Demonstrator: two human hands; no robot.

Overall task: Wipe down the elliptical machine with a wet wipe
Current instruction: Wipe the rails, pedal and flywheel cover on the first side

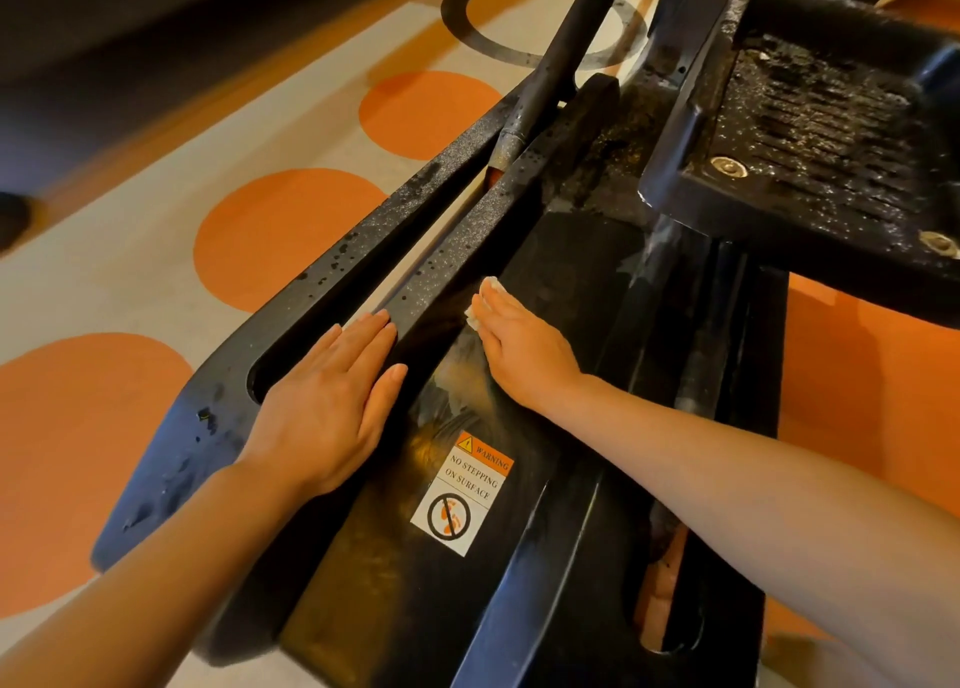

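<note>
right hand (519, 347): fingers flat, pressing the wet wipe (483, 300) onto the elliptical machine's black base cover (561, 271)
wet wipe: mostly hidden under the fingers
left hand (332, 391): flat on the rail (332, 271)
pedal (810, 152): cut off at right
warning sticker (465, 492): just below both hands

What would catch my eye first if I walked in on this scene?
Probably the two bare hands low on the black elliptical machine: the left hand lies flat on a speckled rail, and the right hand presses a white wet wipe onto the glossy centre cover. Next, the orange warning sticker nearer the camera, and the orange circles on the floor to the left.
</note>
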